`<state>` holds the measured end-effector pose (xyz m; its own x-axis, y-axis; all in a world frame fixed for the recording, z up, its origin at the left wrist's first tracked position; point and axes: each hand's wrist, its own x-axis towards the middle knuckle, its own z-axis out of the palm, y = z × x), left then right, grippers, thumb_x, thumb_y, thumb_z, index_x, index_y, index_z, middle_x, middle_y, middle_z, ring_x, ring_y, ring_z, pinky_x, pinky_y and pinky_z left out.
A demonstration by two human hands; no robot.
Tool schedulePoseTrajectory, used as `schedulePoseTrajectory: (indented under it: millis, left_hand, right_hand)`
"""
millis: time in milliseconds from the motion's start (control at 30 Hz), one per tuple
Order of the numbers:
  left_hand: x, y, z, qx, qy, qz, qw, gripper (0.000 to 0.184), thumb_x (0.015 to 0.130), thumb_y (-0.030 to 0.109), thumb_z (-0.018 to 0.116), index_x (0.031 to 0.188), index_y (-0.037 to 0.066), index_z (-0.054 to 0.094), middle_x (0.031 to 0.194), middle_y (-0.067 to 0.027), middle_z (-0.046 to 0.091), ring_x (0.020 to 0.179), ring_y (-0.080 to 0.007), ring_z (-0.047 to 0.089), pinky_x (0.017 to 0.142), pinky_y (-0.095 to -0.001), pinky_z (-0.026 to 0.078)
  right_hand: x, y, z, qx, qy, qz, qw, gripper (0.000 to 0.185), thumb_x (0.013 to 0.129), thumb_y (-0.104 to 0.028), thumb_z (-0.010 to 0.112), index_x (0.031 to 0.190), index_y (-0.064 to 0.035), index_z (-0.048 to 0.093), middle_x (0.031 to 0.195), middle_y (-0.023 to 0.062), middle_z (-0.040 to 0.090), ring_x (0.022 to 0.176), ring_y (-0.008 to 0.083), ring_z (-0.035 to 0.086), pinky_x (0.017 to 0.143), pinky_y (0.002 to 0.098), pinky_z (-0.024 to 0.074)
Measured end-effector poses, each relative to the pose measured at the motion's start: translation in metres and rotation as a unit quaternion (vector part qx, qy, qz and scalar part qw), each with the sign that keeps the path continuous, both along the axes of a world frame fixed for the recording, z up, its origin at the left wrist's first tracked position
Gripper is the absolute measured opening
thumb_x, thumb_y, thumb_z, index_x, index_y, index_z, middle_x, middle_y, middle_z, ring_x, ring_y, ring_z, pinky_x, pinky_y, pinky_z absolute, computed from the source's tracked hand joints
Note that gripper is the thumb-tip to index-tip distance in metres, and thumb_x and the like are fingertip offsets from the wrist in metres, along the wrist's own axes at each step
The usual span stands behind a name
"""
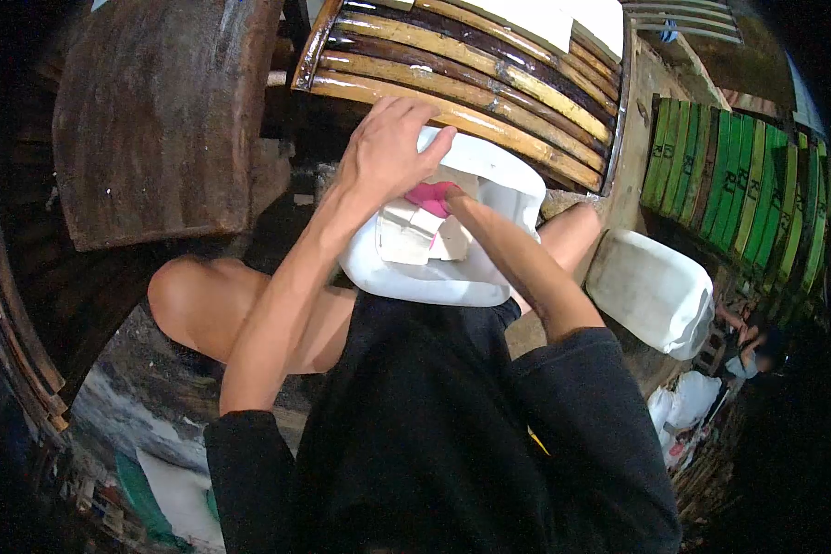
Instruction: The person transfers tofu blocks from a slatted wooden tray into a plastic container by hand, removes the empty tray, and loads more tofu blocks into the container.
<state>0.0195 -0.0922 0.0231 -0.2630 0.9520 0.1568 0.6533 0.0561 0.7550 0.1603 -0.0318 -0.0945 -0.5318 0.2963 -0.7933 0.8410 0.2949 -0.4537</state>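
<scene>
A white plastic tub [434,294], like a jug with one side cut open, sits between my bare legs. My left hand [392,148] is on its far left rim, with the fingers over the edge and the thumb toward the opening. My right hand [451,192] reaches down into the tub. Something soft-looking and pink [427,197] is at the end of that forearm; whether it is a glove or a cloth I cannot make out, and the fingers are hidden. Pale, flat-sided blocks [404,229] lie in the tub under the pink thing.
A wet bamboo-slat rack [471,69] with white sheets on it stands just beyond the tub. Left is a dark wooden board [157,120]. A second white container [651,286] lies at right, below green lettered slats [725,180]. Another person [757,346] is at far right.
</scene>
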Motion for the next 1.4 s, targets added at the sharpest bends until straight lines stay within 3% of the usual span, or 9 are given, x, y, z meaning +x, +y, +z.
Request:
schedulePoseTrajectory:
  millis: [633,733,833,900,967,1133,1267,1333,1400]
  left_hand:
    - [-0.002,0.003,0.004,-0.034,-0.025,0.000,0.999,0.033,0.090,0.028,0.069,0.108,0.000,0.070,0.112,-0.0171,0.069,0.109,-0.0357,0.062,0.098,-0.0418,0.047]
    - [-0.002,0.003,0.012,-0.047,-0.022,-0.002,0.999,0.033,0.089,0.027,0.070,0.108,0.001,0.070,0.113,-0.0175,0.069,0.111,-0.0361,0.061,0.099,-0.0422,0.047]
    - [-0.001,0.003,0.013,-0.057,-0.012,0.009,0.998,0.033,0.089,0.027,0.070,0.109,0.001,0.070,0.116,-0.0178,0.068,0.112,-0.0359,0.061,0.100,-0.0418,0.046]
    - [0.001,0.003,0.016,-0.062,-0.020,0.015,0.998,0.033,0.088,0.027,0.070,0.109,0.000,0.070,0.117,-0.0180,0.068,0.113,-0.0355,0.061,0.100,-0.0416,0.046]
    - [0.002,0.005,0.018,-0.054,-0.008,0.022,0.998,0.033,0.087,0.026,0.070,0.106,-0.001,0.071,0.111,-0.0174,0.069,0.109,-0.0348,0.062,0.098,-0.0412,0.048]
    - [0.002,0.004,0.016,-0.041,0.003,0.016,0.999,0.033,0.087,0.026,0.071,0.106,-0.001,0.071,0.112,-0.0173,0.069,0.110,-0.0341,0.062,0.099,-0.0409,0.048]
    - [0.004,0.003,0.020,-0.052,0.000,0.020,0.998,0.033,0.087,0.026,0.071,0.107,-0.001,0.071,0.112,-0.0169,0.069,0.111,-0.0341,0.061,0.099,-0.0410,0.048]
    - [0.003,0.004,0.021,-0.063,-0.004,0.024,0.998,0.032,0.087,0.025,0.071,0.109,0.000,0.071,0.114,-0.0170,0.069,0.112,-0.0348,0.062,0.098,-0.0416,0.048]
    - [0.003,0.007,0.022,-0.052,-0.009,0.030,0.998,0.032,0.087,0.025,0.071,0.108,0.000,0.071,0.113,-0.0169,0.069,0.111,-0.0342,0.062,0.098,-0.0415,0.048]
  right_hand:
    - [0.012,-0.025,0.024,0.107,0.033,0.143,0.983,0.037,0.096,-0.032,0.057,0.123,-0.0076,0.068,0.117,0.0088,0.069,0.102,0.0203,0.066,0.094,0.0366,0.0504]
    - [0.021,-0.015,0.098,-0.005,0.112,0.139,0.984,0.037,0.097,-0.032,0.057,0.123,-0.0082,0.068,0.118,0.0085,0.069,0.102,0.0197,0.066,0.094,0.0364,0.0504]
    - [0.066,0.085,0.167,-0.352,0.289,0.065,0.888,0.036,0.101,-0.019,0.050,0.126,0.0031,0.063,0.134,0.0138,0.062,0.123,0.0239,0.059,0.107,0.0355,0.0440]
    - [0.073,0.146,0.185,-0.287,0.364,-0.344,0.817,0.037,0.104,-0.020,0.047,0.132,0.0007,0.060,0.132,0.0137,0.064,0.124,0.0216,0.059,0.111,0.0364,0.0417]
    - [0.072,0.221,0.169,0.076,0.370,-0.453,0.808,0.049,0.104,-0.029,0.044,0.140,0.0035,0.051,0.144,0.0174,0.054,0.135,0.0256,0.049,0.115,0.0398,0.0358]
    - [0.011,0.294,0.027,0.534,0.039,-0.297,0.791,0.058,0.103,-0.030,0.036,0.152,-0.0001,0.033,0.157,0.0225,0.035,0.149,0.0356,0.027,0.121,0.0476,0.0220]
    - [-0.026,0.299,0.024,0.314,0.320,-0.574,0.685,0.050,0.101,-0.025,0.041,0.144,-0.0009,0.044,0.142,0.0204,0.054,0.138,0.0345,0.046,0.112,0.0499,0.0372]
    - [0.027,0.360,0.014,-0.076,0.422,-0.571,0.700,0.053,0.103,-0.028,0.035,0.146,0.0041,0.040,0.146,0.0208,0.050,0.136,0.0346,0.047,0.111,0.0468,0.0396]
    - [0.033,0.351,0.058,-0.157,0.393,-0.535,0.731,0.057,0.105,-0.032,0.029,0.147,0.0057,0.035,0.148,0.0221,0.047,0.136,0.0364,0.047,0.112,0.0545,0.0378]
